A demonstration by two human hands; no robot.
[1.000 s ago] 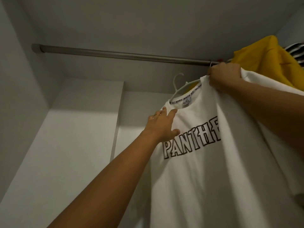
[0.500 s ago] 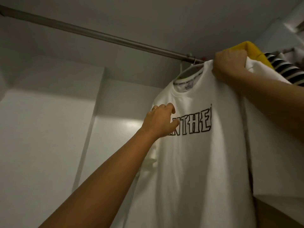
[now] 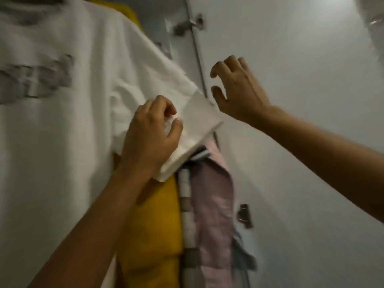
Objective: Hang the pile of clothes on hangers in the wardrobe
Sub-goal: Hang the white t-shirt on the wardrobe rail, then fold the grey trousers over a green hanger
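A white t-shirt (image 3: 62, 125) with dark outlined lettering hangs at the left and fills much of the view; its hanger and the rail are out of sight. My left hand (image 3: 151, 136) pinches the fabric of the shirt's sleeve (image 3: 199, 119) near the hem. My right hand (image 3: 234, 90) hovers just right of the sleeve with fingers loosely curled and spread, holding nothing.
Behind the white shirt hang a yellow garment (image 3: 153, 225), a striped garment (image 3: 187, 194) and a pink one (image 3: 214, 204). The white wardrobe door (image 3: 301, 100) stands at the right, with metal hinges (image 3: 193, 23) at the top and lower down (image 3: 245, 215).
The view swung right and down, away from the rail. My right hand let go of the shirt's shoulder and now hovers free. My left hand moved from the chest to pinch the sleeve.
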